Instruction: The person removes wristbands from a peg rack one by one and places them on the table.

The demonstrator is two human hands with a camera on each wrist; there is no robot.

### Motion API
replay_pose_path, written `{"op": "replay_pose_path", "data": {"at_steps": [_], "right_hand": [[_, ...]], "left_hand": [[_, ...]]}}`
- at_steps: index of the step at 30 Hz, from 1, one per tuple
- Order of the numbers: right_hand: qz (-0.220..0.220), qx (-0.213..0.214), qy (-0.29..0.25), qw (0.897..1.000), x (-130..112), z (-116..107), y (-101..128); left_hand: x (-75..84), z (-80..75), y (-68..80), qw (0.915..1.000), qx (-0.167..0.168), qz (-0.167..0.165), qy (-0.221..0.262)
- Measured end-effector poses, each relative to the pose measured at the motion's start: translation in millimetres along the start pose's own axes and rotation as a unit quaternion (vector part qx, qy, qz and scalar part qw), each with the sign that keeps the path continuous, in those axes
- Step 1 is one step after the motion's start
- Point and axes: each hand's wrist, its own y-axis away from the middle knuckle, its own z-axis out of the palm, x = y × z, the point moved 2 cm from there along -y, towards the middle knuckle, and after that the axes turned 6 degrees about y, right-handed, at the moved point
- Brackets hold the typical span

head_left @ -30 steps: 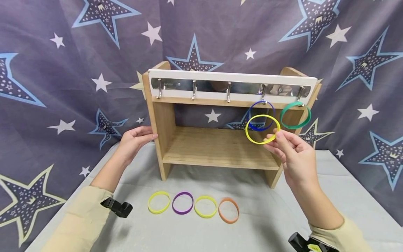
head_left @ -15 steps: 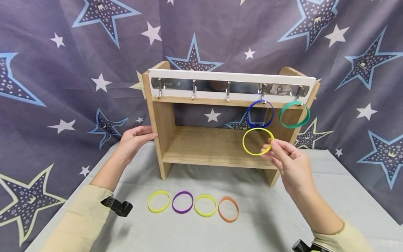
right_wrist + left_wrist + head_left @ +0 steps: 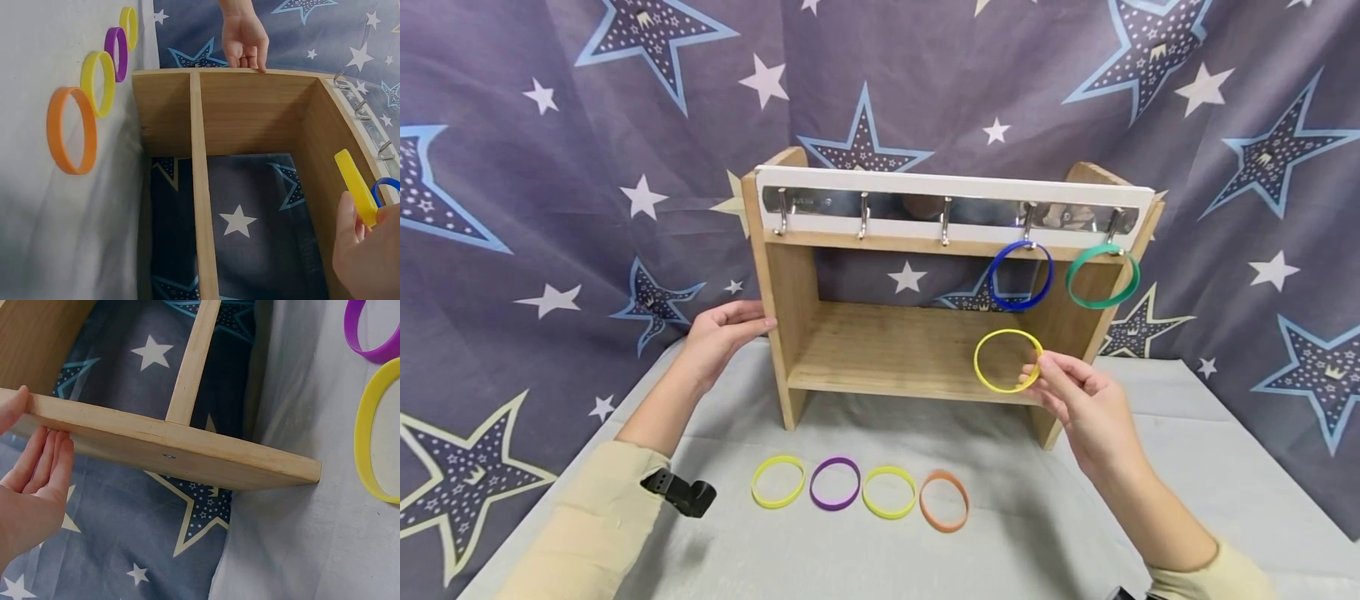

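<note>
The right hand [image 3: 1093, 412] pinched a yellow ring [image 3: 1007, 360] at the ring's 4 o'clock edge, thumb and fingertips clamped on the band, so that grip was closed on the ring. The ring hung in the air in front of the right end of the wooden rack's [image 3: 790, 283] shelf board, below the blue ring [image 3: 1020, 275] and apart from it. In the right wrist view the same yellow ring [image 3: 355, 186] showed edge-on above the fingers [image 3: 350, 228], near the rack's inner wall.

The left hand [image 3: 718, 337] lay flat against the rack's left side panel, at 9 o'clock from the shelf, fingers straight and spread along the wood, the thumb on its front edge; that grip was apart and held nothing. The left wrist view showed those fingers [image 3: 44, 459] under the panel's edge.

The blue ring hung from the fourth hook of the metal rail [image 3: 947, 208], and a green ring [image 3: 1102, 275] hung from the fifth, at 3 o'clock from the blue one. Three hooks to the left carried nothing.

On the grey tabletop [image 3: 1037, 533], at 6 o'clock from the rack, four rings lay flat in a row: a yellow-green ring [image 3: 778, 482], a purple ring [image 3: 835, 483], a second yellow ring [image 3: 890, 492] and an orange ring [image 3: 944, 501], each just beside the next. A star-patterned cloth [image 3: 550, 167] hung behind.
</note>
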Motion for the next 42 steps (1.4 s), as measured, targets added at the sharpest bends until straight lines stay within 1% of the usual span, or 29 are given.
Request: {"op": "replay_pose_path", "data": {"at_steps": [3, 9, 11, 17, 21, 28, 36, 39, 42], "right_hand": [[0.009, -0.009, 0.005, 1.000, 2.6, -1.5, 0.0], [0.013, -0.045, 0.022, 0.999, 10.3, -5.2, -2.7], [0.020, -0.053, 0.030, 0.998, 12.7, -6.3, -2.9], [0.044, -0.066, 0.063, 0.995, 18.2, -9.4, -2.8], [0.060, -0.078, 0.092, 0.991, 22.0, -10.7, -2.9], [0.083, -0.116, 0.147, 0.979, 27.6, -13.6, -3.6], [0.081, -0.171, 0.169, 0.967, 34.7, -18.0, -5.9], [0.078, -0.195, 0.192, 0.959, 38.3, -20.8, -6.0], [0.078, -0.219, 0.226, 0.946, 41.7, -24.2, -5.8]], "left_hand": [[0.2, 0.5, -0.2, 1.0000, -0.001, 0.002, 0.000], [-0.6, 0.5, -0.8, 1.0000, 0.001, 0.000, -0.003], [-0.5, 0.8, -0.6, 1.0000, 0.002, -0.001, -0.003], [-0.7, 0.4, -0.6, 1.0000, 0.000, 0.000, 0.004], [-1.3, 0.6, -0.9, 1.0000, 0.000, -0.001, 0.005], [-1.1, -0.4, -1.0, 0.9999, 0.000, 0.004, 0.010], [-1.2, -0.3, -1.1, 0.9996, -0.004, 0.013, 0.024], [-1.5, -1.0, -1.0, 0.9996, -0.004, 0.010, 0.025], [-1.8, -1.0, -1.2, 0.9998, -0.001, 0.006, 0.019]]}}
